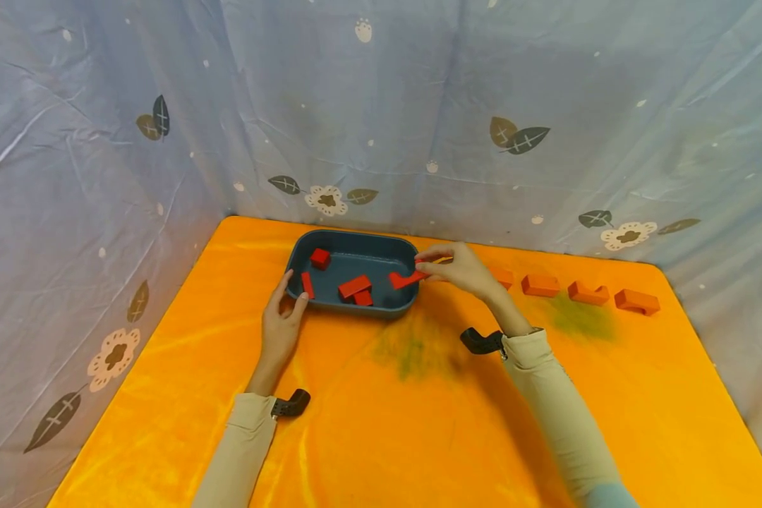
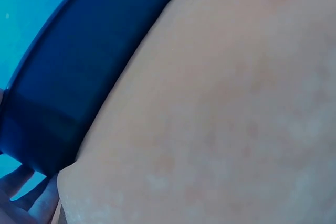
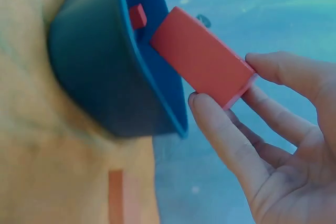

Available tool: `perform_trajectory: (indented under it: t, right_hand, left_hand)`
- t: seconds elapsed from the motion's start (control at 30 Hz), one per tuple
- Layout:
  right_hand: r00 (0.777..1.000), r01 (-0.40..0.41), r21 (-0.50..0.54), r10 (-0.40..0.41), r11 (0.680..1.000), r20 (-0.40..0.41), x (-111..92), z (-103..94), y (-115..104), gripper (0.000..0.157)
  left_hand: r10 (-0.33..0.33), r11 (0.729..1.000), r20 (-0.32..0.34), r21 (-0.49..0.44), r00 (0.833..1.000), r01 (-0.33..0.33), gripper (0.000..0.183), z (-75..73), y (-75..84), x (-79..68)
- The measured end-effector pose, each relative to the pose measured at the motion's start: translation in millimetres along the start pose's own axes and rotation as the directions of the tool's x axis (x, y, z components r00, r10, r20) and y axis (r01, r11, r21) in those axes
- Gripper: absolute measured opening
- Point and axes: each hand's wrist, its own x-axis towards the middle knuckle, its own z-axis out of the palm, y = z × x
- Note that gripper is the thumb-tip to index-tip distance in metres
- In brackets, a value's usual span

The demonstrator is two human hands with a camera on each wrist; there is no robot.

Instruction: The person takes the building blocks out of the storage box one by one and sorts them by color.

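Note:
A dark blue oblong tub (image 1: 355, 310) stands at the back of the table. My left hand (image 1: 281, 324) holds its left end, thumb at the front rim and fingers along the side. Against that hand, the tub's wall (image 2: 79, 66) fills much of the left wrist view. Thumb and fingertips of my right hand (image 1: 454, 269) pinch a red toy block (image 3: 202, 59) by one end, tilted over the tub's right rim. Its curved notch shows in the head view. Inside the tub lie a red cube (image 1: 320, 258), a narrow red block (image 1: 307, 285) and a red oblong block (image 1: 354, 286) over another.
To the right of the tub, a row of orange-red blocks lies along the back of the yellow-covered table (image 1: 381, 423): a plain-looking one (image 1: 540, 285), a notched one (image 1: 588, 293) and an arched one (image 1: 637, 301). A patterned curtain (image 1: 419, 92) hangs behind.

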Motion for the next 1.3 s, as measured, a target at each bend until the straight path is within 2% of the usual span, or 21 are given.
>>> perform_trajectory:
  t: [0.1, 0.23, 0.47, 0.5, 0.6, 0.67, 0.83, 0.93, 1.1, 1.3]
  right_hand:
    - [0.998, -0.042, 0.072, 0.045, 0.997, -0.037, -7.4, -7.1, 9.9, 0.044]
    - [0.993, -0.078, 0.119, 0.087, 0.990, -0.079, -16.5, -14.0, 19.4, 0.044]
    - [0.985, -0.122, 0.095, 0.132, 0.988, -0.109, -30.3, -19.0, 31.1, 0.048]
    - [0.982, -0.139, 0.104, 0.150, 0.985, -0.115, -32.0, -17.9, 33.1, 0.048]
    - [0.966, -0.195, 0.159, 0.218, 0.968, -0.142, -37.1, -12.9, 40.9, 0.045]
    - [0.950, -0.233, 0.230, 0.272, 0.945, -0.151, -39.8, -9.0, 47.2, 0.043]
    - [0.934, -0.268, 0.331, 0.328, 0.905, -0.142, -42.5, -2.3, 62.9, 0.039]
    - [0.931, -0.272, 0.338, 0.335, 0.901, -0.145, -42.3, 0.7, 68.0, 0.037]
    - [0.928, -0.270, 0.278, 0.326, 0.922, -0.180, -42.7, 3.4, 72.0, 0.039]
    - [0.920, -0.281, 0.242, 0.333, 0.929, -0.209, -43.3, 3.5, 73.5, 0.038]
  left_hand:
    - [0.005, 1.000, 0.003, -0.005, 1.000, -0.005, 0.056, -0.4, 0.5, -0.5]
    - [0.001, 1.000, 0.012, -0.009, 1.000, -0.001, 0.057, -0.8, 2.4, -0.6]
    - [-0.044, 0.999, 0.045, -0.005, 0.998, 0.044, 0.058, -2.6, 40.3, -11.1]
    - [-0.040, 0.999, 0.045, -0.006, 0.998, 0.040, 0.058, -2.5, 41.1, -11.8]
    - [-0.034, 0.999, 0.045, -0.014, 0.998, 0.035, 0.057, -2.3, 40.7, -10.8]
    - [-0.030, 0.999, 0.044, -0.019, 0.999, 0.031, 0.057, -2.2, 40.6, -10.3]
    - [-0.025, 1.000, 0.035, -0.016, 0.999, 0.025, 0.057, -1.7, 40.7, -10.3]
    - [-0.031, 0.999, 0.032, -0.011, 0.999, 0.031, 0.057, -1.5, 40.4, -10.5]
    - [-0.040, 0.999, 0.038, -0.019, 0.998, 0.041, 0.057, -1.7, 39.1, -10.7]
    - [-0.029, 0.999, 0.040, -0.026, 0.999, 0.030, 0.057, -1.8, 39.8, -9.9]
